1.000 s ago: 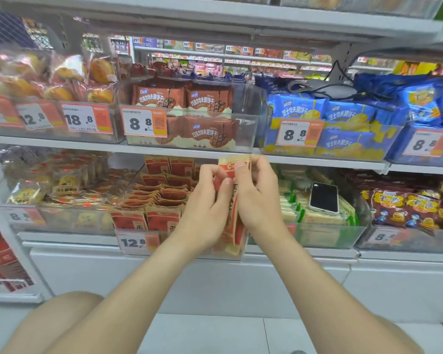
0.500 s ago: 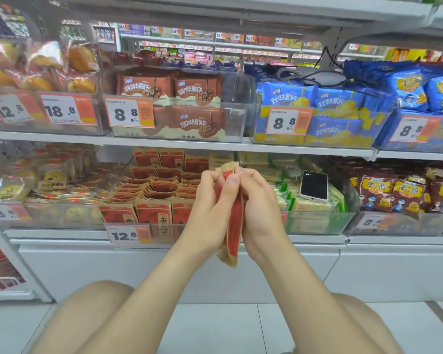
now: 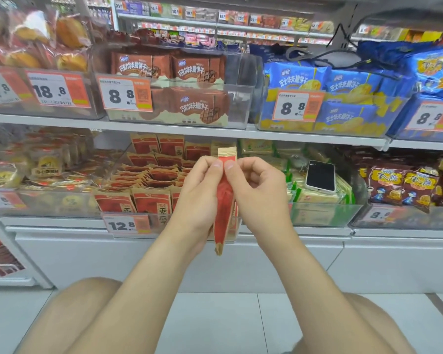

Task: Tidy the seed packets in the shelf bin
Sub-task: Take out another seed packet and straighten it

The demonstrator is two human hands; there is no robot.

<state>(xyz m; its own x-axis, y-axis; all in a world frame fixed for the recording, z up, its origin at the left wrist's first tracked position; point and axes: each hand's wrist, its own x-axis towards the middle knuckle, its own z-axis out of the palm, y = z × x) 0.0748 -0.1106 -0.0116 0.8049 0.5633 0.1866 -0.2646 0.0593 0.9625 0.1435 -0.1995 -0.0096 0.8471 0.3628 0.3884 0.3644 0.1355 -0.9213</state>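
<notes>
Here, a red-and-tan paper seed packet [image 3: 224, 208] is held upright, pinched near its top by the fingers [image 3: 216, 166] of the left hand [image 3: 200, 198] and right hand [image 3: 258, 195], before the clear plastic shelf bin [image 3: 172, 227] of matching packets [image 3: 151, 203].

"12.8" on seed bin [image 3: 164, 226] price tag [image 3: 124, 226]; "8.8", "18.8" on upper tags [image 3: 124, 94].

A shop: shelves of clear bins [image 3: 243, 103] packed with snack packets, each bearing a price tag [image 3: 124, 94].
</notes>
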